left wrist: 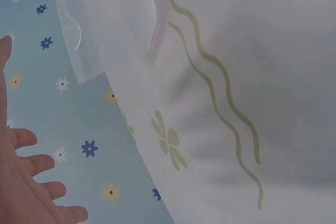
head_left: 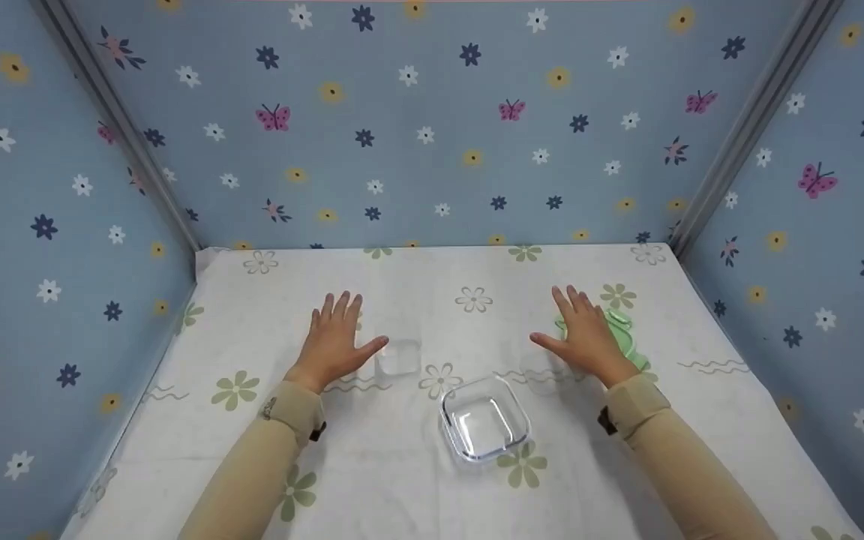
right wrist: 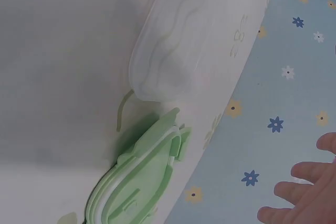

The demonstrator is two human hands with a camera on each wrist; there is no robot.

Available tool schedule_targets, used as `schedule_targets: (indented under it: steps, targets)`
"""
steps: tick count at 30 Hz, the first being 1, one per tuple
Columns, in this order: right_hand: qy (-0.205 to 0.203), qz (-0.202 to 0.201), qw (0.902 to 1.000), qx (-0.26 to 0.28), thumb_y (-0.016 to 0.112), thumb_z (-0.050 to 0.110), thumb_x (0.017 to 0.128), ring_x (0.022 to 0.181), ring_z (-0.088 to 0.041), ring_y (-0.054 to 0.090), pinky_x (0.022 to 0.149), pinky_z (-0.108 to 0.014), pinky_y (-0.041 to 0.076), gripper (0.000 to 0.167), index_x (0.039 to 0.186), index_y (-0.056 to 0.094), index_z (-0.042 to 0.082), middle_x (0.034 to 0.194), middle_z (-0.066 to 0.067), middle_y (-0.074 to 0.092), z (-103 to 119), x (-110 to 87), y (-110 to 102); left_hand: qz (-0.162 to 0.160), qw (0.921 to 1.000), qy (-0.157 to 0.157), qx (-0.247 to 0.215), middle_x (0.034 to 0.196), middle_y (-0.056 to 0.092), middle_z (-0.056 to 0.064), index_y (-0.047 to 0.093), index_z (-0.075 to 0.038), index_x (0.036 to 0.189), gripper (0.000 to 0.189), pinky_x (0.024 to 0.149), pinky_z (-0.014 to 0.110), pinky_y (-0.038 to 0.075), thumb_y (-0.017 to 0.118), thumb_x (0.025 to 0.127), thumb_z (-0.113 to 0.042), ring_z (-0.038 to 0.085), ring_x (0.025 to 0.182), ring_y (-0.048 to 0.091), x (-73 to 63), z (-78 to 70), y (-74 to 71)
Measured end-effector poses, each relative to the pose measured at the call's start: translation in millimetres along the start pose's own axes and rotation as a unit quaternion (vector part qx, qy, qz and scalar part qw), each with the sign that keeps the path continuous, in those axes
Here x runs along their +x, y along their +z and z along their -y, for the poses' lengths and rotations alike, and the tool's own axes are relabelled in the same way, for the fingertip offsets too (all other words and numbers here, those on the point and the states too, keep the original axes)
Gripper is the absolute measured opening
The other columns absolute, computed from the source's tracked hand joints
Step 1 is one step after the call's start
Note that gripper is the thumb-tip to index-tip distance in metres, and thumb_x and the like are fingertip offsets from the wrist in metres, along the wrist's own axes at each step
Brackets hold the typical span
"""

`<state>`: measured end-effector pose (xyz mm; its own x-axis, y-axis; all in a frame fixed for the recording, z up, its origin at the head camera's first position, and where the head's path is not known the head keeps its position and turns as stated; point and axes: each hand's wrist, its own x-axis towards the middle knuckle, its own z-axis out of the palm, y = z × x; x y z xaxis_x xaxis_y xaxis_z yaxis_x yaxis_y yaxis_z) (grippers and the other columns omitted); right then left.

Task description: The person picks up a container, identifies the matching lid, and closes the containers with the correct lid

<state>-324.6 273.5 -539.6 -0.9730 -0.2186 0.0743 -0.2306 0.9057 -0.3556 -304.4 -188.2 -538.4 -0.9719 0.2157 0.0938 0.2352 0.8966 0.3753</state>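
Holding nothing, fingers spread apart, the left grip (head_left: pixel 333 346) and right grip (head_left: pixel 584 341) have between them a squarish clear container (head_left: pixel 486 421), no long axis evident, back on the wrist side and nearer the right grip, whose outer edge meets a green lid (head_left: pixel 622 334).

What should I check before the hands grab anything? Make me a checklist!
1. Both hands free? Left hand and right hand hold nothing: ok.
2. Clear square box resting on the cloth? Yes: ok.
3. Green lid on that box? No, it lies apart, near the right hand: not ok.
4. Does the lid fit that box? Cannot tell.
5. Is the see-through piece by the left hand a box? Too faint: cannot tell.
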Motion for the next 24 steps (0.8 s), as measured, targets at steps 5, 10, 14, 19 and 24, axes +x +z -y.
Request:
schedule_targets:
  steps: [5, 10, 14, 19, 24]
  targets:
    - [0.000, 0.003, 1.0000, 0.007, 0.068, 0.067, 0.098, 0.166, -0.050, 0.015, 0.134, -0.070, 0.012, 0.107, 0.174, 0.019, 0.010, 0.180, -0.026, 0.017, 2, 0.0, 0, 0.001, 0.9999, 0.010, -0.007, 0.179, 0.021, 0.025, 0.024, -0.002, 0.172, 0.102, 0.134, 0.068, 0.011, 0.062, 0.102, -0.067, 0.051, 0.167, 0.009, 0.2, -6.9, -0.1]
    - [-0.013, -0.004, 0.9999, 0.004, 0.070, 0.063, 0.099, 0.164, -0.053, 0.020, 0.132, -0.071, 0.017, 0.106, 0.173, 0.022, 0.006, 0.177, -0.029, 0.022, 4, -1.2, 0, 0.000, 0.9999, 0.016, -0.004, 0.179, 0.022, 0.024, 0.026, -0.003, 0.171, 0.102, 0.134, 0.067, 0.012, 0.062, 0.101, -0.068, 0.050, 0.167, 0.011, 0.5, -14.4, 1.8]
    - [-0.021, -0.006, 0.9997, 0.010, 0.072, 0.059, 0.099, 0.163, -0.054, 0.023, 0.132, -0.071, 0.019, 0.103, 0.172, 0.025, 0.004, 0.176, -0.031, 0.026, 6, -2.7, -1, 0.003, 0.9998, 0.021, 0.000, 0.179, 0.023, 0.024, 0.026, -0.003, 0.172, 0.102, 0.135, 0.066, 0.013, 0.061, 0.101, -0.069, 0.049, 0.167, 0.014, 0.6, -19.8, 3.6]
    - [-0.031, -0.005, 0.9994, 0.016, 0.073, 0.059, 0.099, 0.162, -0.054, 0.025, 0.131, -0.071, 0.022, 0.102, 0.171, 0.027, 0.003, 0.174, -0.031, 0.028, 7, -4.3, 1, -0.002, 0.9995, 0.029, -0.006, 0.177, 0.028, 0.023, 0.029, -0.003, 0.171, 0.100, 0.134, 0.065, 0.018, 0.062, 0.101, -0.068, 0.048, 0.166, 0.022, 1.0, -25.3, 7.0]
    - [-0.044, -0.010, 0.9985, 0.032, 0.075, 0.057, 0.098, 0.159, -0.055, 0.030, 0.129, -0.069, 0.028, 0.102, 0.171, 0.029, 0.004, 0.173, -0.031, 0.032, 7, -6.3, 3, 0.002, 0.9990, 0.041, -0.019, 0.177, 0.030, 0.023, 0.030, -0.004, 0.170, 0.099, 0.135, 0.062, 0.019, 0.062, 0.101, -0.067, 0.047, 0.165, 0.024, 1.0, -32.1, 9.4]
